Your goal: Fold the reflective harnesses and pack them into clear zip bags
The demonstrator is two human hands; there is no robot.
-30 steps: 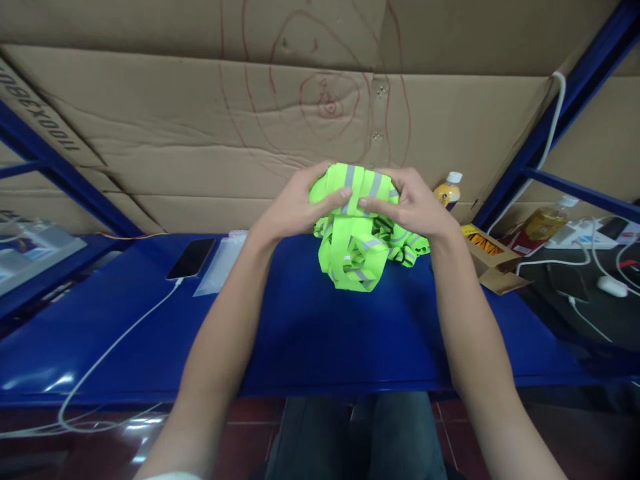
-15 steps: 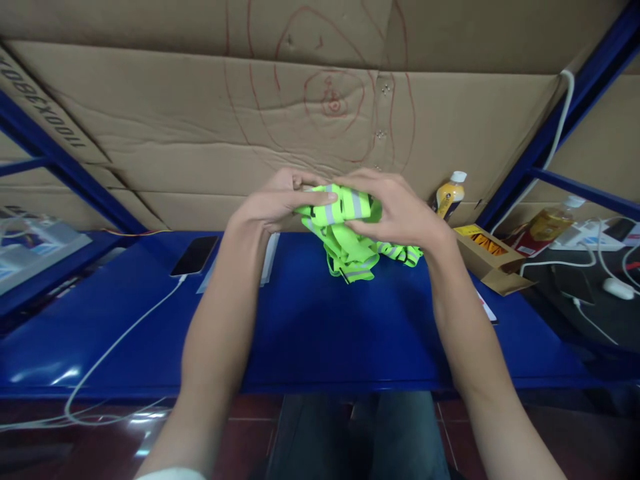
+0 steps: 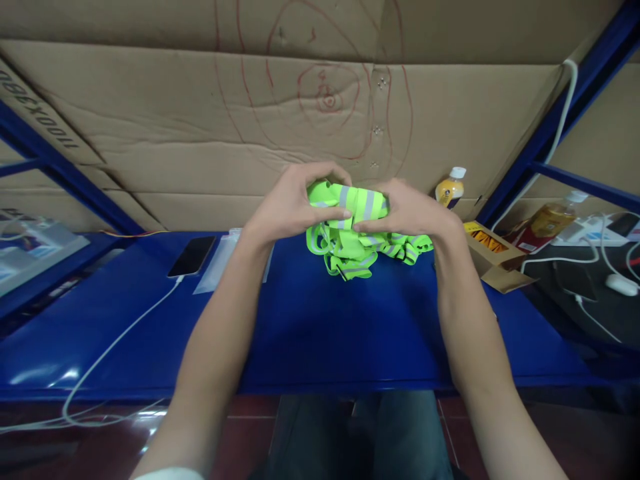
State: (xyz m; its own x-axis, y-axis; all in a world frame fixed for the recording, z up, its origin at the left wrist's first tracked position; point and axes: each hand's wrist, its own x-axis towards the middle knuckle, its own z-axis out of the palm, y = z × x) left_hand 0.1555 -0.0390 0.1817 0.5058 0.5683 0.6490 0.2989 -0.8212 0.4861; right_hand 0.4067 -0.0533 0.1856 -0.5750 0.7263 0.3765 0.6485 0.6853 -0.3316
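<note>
Between my two hands is a folded bundle of neon yellow-green reflective straps (image 3: 356, 202) with silvery grey bands. My left hand (image 3: 305, 203) grips its left end, thumb across the front and fingers behind. On the right end, my right hand (image 3: 407, 210) holds it the same way, thumb along the lower front. More loose reflective webbing (image 3: 353, 257) lies in a tangle below and to the right on the blue tabletop (image 3: 345, 333), with a small black piece at its lower edge. The fingertips behind the bundle are mostly hidden.
Left of my forearm lie a phone (image 3: 192, 257) on a white cable and a clear plastic bag (image 3: 216, 263). To the right stand a drink bottle (image 3: 450, 190), an open small carton (image 3: 495, 253) and another bottle (image 3: 547, 217). A cardboard wall (image 3: 175, 160) closes off the back.
My left hand has shifted its hold, thumb now lower along the bundle. My right hand has moved slightly right, and the held straps look wider and more level.
</note>
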